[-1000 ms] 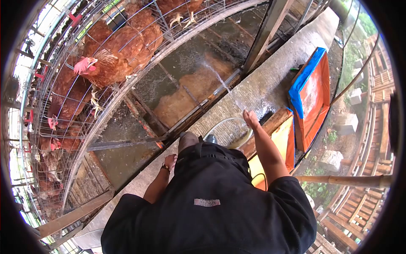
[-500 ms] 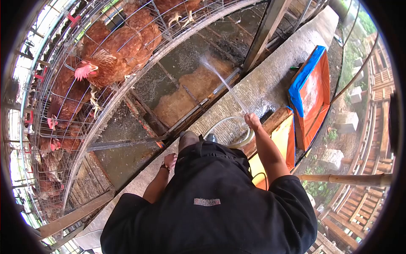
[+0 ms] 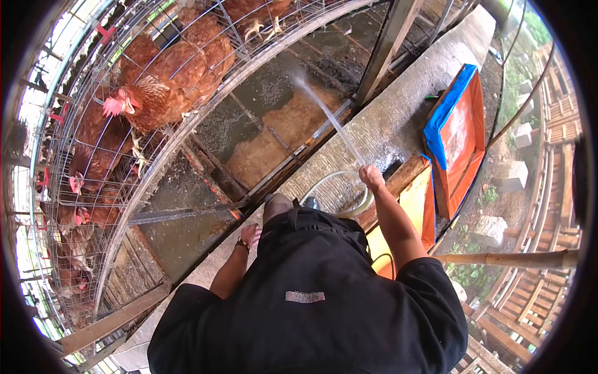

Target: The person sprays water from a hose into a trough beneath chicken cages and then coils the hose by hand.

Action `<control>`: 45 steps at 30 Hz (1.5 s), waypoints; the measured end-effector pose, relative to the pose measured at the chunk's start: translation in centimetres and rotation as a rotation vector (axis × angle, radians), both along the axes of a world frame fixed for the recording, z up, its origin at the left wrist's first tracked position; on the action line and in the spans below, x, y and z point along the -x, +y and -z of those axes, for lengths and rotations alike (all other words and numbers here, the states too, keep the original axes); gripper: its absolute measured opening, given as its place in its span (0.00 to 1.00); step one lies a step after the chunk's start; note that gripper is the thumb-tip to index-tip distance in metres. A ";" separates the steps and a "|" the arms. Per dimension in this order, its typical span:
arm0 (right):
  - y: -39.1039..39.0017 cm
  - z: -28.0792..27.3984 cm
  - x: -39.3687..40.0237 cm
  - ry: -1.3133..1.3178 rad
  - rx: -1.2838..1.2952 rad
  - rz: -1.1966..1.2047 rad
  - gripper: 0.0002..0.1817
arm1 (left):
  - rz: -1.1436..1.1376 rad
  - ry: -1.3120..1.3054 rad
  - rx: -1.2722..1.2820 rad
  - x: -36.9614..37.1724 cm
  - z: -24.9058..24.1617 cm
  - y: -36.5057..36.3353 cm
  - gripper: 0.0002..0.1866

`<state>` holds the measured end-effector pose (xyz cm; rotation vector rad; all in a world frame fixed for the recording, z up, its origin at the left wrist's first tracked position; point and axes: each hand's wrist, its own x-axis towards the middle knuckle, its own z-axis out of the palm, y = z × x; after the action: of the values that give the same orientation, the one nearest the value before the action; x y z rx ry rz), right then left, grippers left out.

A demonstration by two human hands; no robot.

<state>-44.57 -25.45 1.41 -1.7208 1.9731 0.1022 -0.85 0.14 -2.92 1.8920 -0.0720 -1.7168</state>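
My right hand (image 3: pixel 372 177) is closed around the end of a clear hose (image 3: pixel 330 181), which loops back toward my legs. A jet of water (image 3: pixel 333 121) shoots from it to the upper left, over the walkway edge. It lands on the wet floor (image 3: pixel 249 146) below the cages, beside a brown patch of muck. My left hand (image 3: pixel 251 234) hangs at my left thigh, its fingers curled and partly hidden; whether anything is in them I cannot make out.
Brown hens (image 3: pixel 168 81) stand in a wire cage (image 3: pixel 134 168) on the left. A wooden post (image 3: pixel 387 50) rises beside the concrete walkway (image 3: pixel 430 81). Blue-and-orange trough-like panels (image 3: pixel 458 134) lie on the right. A bamboo pole (image 3: pixel 511 260) juts in at the right.
The water jet's landing spot has shifted very slightly to the upper left. The view has tilted a little; both hands are almost where they were.
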 end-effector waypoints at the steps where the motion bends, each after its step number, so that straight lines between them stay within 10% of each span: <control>1: -0.1 0.6 0.0 0.014 0.009 -0.012 0.23 | 0.008 -0.041 -0.022 0.0 0.4 0.2 0.07; 12: 0.5 -3.5 -1.9 -0.044 -0.041 0.089 0.26 | 0.347 0.113 0.415 -2.4 5.5 2.9 0.08; 16: -0.1 -2.8 -2.0 -0.008 -0.104 0.135 0.26 | 0.085 0.148 0.082 -1.0 2.0 2.1 0.09; 22: -0.5 -2.2 -1.7 -0.011 -0.165 0.193 0.25 | 0.071 0.305 0.228 -1.9 5.2 3.1 0.09; 30: 0.1 -2.8 -1.4 -0.026 -0.121 0.189 0.23 | 0.715 -0.336 0.461 0.3 -1.6 1.5 0.08; 40: -0.5 0.3 -0.5 -0.008 -0.055 0.010 0.24 | 0.225 0.137 0.229 -1.3 3.8 2.6 0.06; 45: -0.6 0.1 -0.6 -0.018 -0.028 -0.031 0.23 | 0.912 -0.407 0.932 -2.1 4.0 2.5 0.05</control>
<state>-43.95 -26.02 1.31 -1.7292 1.9238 0.1244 1.30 2.67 -6.87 1.4544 -1.7691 -1.2926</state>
